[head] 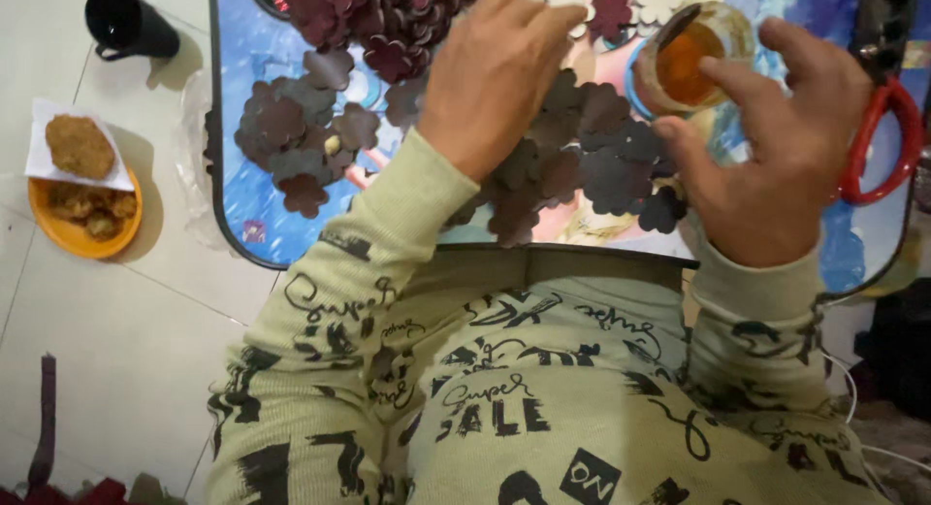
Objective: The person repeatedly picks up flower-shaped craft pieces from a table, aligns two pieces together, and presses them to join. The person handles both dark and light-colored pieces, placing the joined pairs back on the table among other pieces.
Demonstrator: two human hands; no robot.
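Note:
A low table with a colourful printed top (254, 175) carries several dark maroon and grey flower-shaped cut-outs (301, 136). My left hand (495, 73) reaches across the pile, its fingertips down on pale flower pieces (659, 0) at the far edge; whether it grips one I cannot tell. My right hand (786, 146) hovers by a small round container of orange paste (684, 64), fingers spread, the forefinger pointing at it. A dark stick (676, 25) rests in the container.
Red-handled scissors (887, 146) lie at the table's right edge. On the tiled floor to the left stand a black cup (121, 20) and an orange bowl of fried food (82, 209) with a piece on white paper. My patterned sleeves and lap fill the foreground.

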